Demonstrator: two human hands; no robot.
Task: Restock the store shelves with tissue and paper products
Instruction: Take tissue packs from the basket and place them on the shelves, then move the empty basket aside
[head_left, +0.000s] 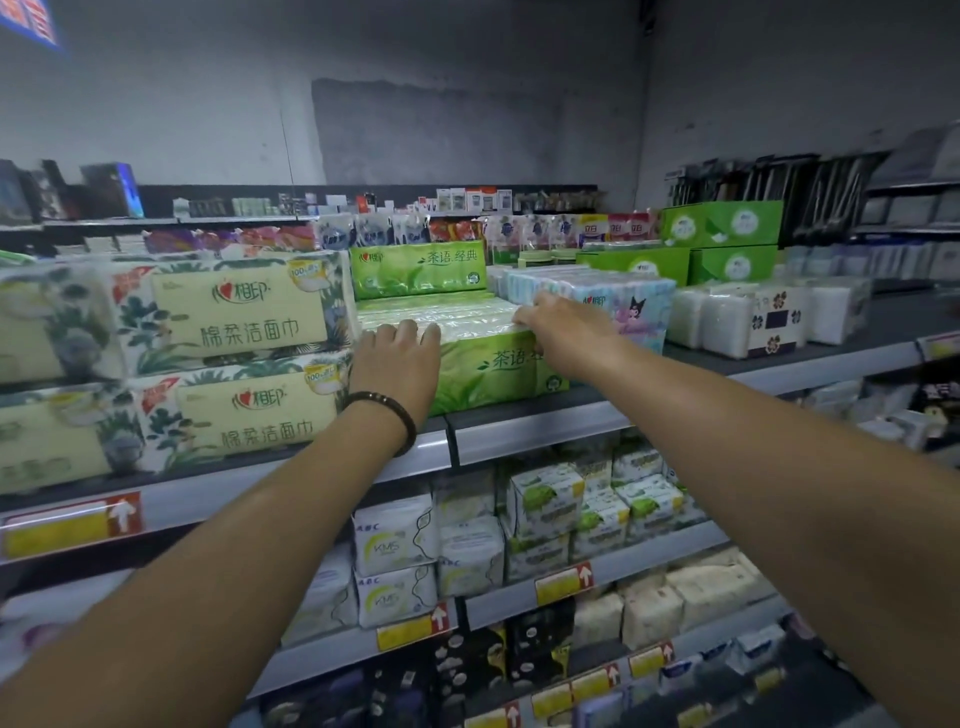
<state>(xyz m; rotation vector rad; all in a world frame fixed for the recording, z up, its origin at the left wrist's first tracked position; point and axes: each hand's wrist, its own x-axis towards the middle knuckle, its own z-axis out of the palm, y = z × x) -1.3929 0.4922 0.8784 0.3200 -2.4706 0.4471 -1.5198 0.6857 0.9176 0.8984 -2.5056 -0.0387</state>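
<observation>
left hand (397, 358): palm down, fingers curled | right hand (566, 332): same, arms outstretched

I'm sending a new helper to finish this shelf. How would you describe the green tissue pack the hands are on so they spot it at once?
Find the top shelf at chest height. Between the cream flowered packs and the pale blue packs lies the green tissue pack, at the front edge under both hands. It is the only leaf-green pack at the front; another like it stands behind.
</observation>
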